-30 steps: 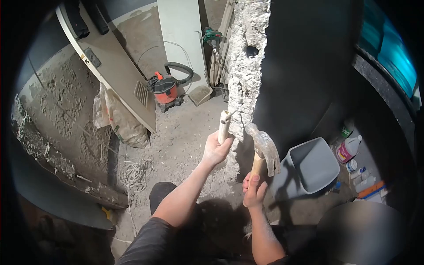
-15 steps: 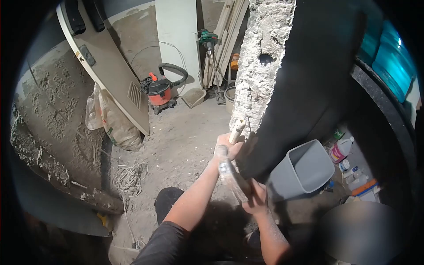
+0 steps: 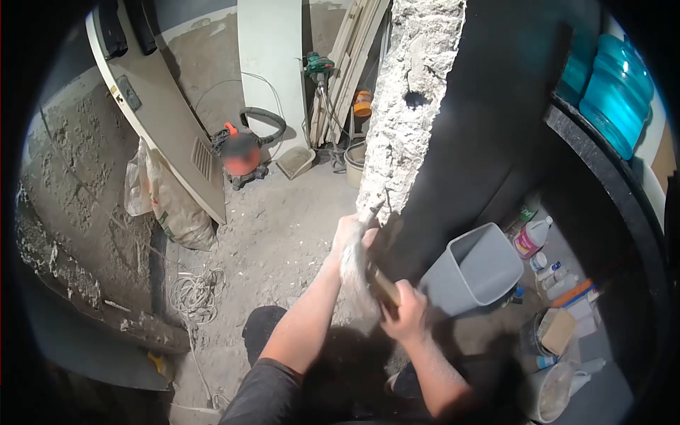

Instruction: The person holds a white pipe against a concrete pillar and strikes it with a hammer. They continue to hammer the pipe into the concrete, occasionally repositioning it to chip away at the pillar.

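My left hand (image 3: 348, 231) is closed around a pale chisel (image 3: 368, 212), its upper end against the lower part of the rough, broken wall edge (image 3: 398, 159). In my right hand (image 3: 408, 313) is the wooden handle of a hammer (image 3: 354, 273). The dusty hammer head is smeared by motion and overlaps the underside of my left hand, close below the chisel. White dust coats my right forearm. A dark round hole (image 3: 415, 99) shows higher up in the broken edge.
A grey bin (image 3: 438, 280) stands right of my hands, with several bottles (image 3: 533, 237) beyond it. A red shop vacuum (image 3: 241, 154), a leaning door (image 3: 159, 106) and a sack (image 3: 177, 205) are farther off. Coiled cable (image 3: 195, 294) lies on the dusty floor at left.
The view has turned slightly right. The hammer has swung round, with more of its handle showing and its head blurred near my left hand. The chisel's visible end has tilted and shows less.
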Motion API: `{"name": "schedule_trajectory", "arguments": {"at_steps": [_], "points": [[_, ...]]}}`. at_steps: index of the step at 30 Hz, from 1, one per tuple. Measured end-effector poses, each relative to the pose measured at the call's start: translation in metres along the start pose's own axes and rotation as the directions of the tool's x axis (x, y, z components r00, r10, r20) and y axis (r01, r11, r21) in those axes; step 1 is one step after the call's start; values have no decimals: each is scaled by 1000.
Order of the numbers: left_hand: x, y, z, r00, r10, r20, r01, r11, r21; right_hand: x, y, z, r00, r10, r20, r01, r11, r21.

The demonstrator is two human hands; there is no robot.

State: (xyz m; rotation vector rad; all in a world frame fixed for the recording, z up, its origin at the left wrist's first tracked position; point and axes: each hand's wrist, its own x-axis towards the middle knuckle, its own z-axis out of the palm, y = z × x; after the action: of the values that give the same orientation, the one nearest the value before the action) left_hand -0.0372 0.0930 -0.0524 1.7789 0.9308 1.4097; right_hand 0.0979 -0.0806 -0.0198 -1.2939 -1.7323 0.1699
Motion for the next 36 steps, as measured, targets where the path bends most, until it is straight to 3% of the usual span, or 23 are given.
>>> {"name": "schedule_trajectory", "arguments": {"at_steps": [1, 2, 4, 7, 8, 10, 11, 12, 14, 15, 18, 20, 22, 23, 24, 26, 28, 29, 30, 31, 32, 34, 36], "points": [[3, -7, 0, 995, 99, 27, -99, 995, -17, -6, -5, 0, 1000, -5, 4, 5, 1000, -16], [4, 5, 2, 994, -111, -1, 111, 992, 59, -8, 0, 5, 986, -159, -54, 159, 987, 0], [6, 8, 2, 994, -110, -3, 110, 988, 108, -2, 3, 4, 924, -367, -105, 369, 929, 7], [3, -6, 7, 989, -148, -15, 148, 989, -14, 4, 32, 10, 971, -223, -88, 214, 971, -106], [5, 26, -2, 998, 70, 4, -67, 930, 363, 9, 34, 13, 994, -78, -77, 72, 994, -80], [6, 30, -1, 977, -211, -27, 212, 977, 38, 17, 38, 16, 962, -119, -244, 94, 989, -110], [8, 30, -1, 962, -270, -29, 271, 952, 139, 19, 31, 9, 935, -235, -265, 217, 971, -97], [6, 21, -1, 963, -268, -30, 270, 953, 136, 16, 29, 2, 910, -384, -156, 330, 898, -290], [5, 12, 2, 999, 35, -23, -26, 947, 320, 2, 13, -4, 976, -62, -208, 87, 990, 111], [4, 16, 4, 983, -181, -29, 183, 952, 245, 2, 18, -4, 935, -243, -259, 256, 967, 16], [3, 6, 6, 978, -200, -61, 208, 959, 190, -4, 31, 5, 959, -229, -168, 233, 972, 5], [4, 4, 8, 973, -221, -68, 229, 961, 154, 3, 53, 22, 823, -533, -199, 327, 729, -601], [5, 3, 9, 960, -268, -82, 274, 959, 70, -4, 62, 27, 909, -270, -317, 170, 936, -309], [4, 30, 6, 979, -184, -90, 200, 953, 227, 2, 53, 20, 901, -283, -330, 179, 934, -310], [3, 43, 8, 958, -262, -119, 282, 939, 196, 0, 40, 9, 948, -170, -270, 139, 982, -130], [-1, 44, 11, 960, -256, -113, 274, 939, 206, -11, 39, 13, 978, 8, -209, 46, 966, 255], [-6, 34, 18, 964, -223, -146, 258, 919, 299, -6, 37, 11, 960, -111, -257, 157, 974, 165], [-5, 40, 20, 960, -229, -163, 268, 920, 285, -10, 52, 27, 973, 73, -218, 31, 899, 438], [-5, 36, 22, 948, -270, -171, 310, 905, 292, -23, 83, 38, 923, -351, -156, 253, 861, -440], [-1, 40, 20, 946, -269, -179, 315, 889, 331, -9, 68, 31, 989, 47, -142, -67, 989, -134], [2, 43, 18, 945, -268, -188, 321, 873, 368, 5, 51, 24, 908, 419, -1, -413, 898, 153], [4, 34, 12, 954, -233, -188, 292, 859, 420, -1, 63, 28, 931, 365, -4, -364, 930, 43], [-5, 29, 10, 956, -226, -187, 289, 837, 465, -22, 75, 39, 962, 178, -209, -125, 962, 242]]}}
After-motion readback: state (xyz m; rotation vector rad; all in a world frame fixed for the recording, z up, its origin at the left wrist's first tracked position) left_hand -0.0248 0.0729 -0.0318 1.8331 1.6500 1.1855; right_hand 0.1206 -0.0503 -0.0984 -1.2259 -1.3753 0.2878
